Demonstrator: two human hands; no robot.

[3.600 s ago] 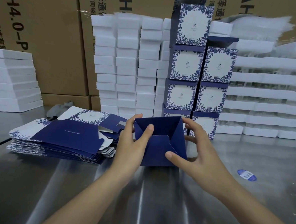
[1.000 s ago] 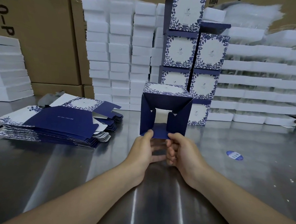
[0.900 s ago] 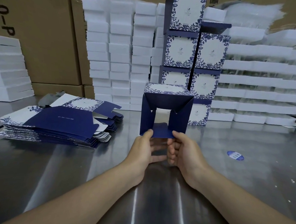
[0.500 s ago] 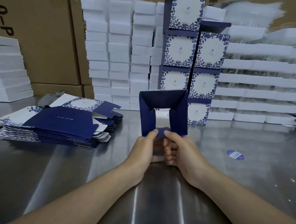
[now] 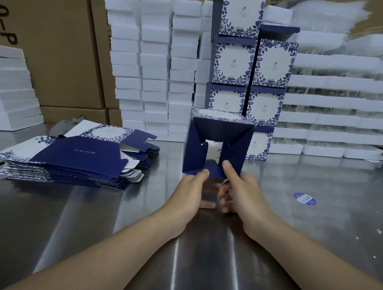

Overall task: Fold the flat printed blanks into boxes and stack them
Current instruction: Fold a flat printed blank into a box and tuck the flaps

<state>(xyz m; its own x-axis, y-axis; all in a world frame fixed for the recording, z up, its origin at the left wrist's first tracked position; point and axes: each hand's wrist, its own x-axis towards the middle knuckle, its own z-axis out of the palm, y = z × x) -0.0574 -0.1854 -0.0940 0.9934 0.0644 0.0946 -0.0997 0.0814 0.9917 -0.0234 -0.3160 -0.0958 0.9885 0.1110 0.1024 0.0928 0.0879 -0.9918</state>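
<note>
With your left hand (image 5: 189, 190) and right hand (image 5: 242, 194) pinching the half-folded box (image 5: 217, 144) at frame centre (bottom flaps unlocked), an uneven push could crease the tab or spring it open.

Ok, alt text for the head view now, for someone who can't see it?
The left hand and right hand pinch the lower flap of a half-folded navy box at a steel table, its near end open. Flat blanks lie piled at left; finished boxes stand stacked behind.
</note>
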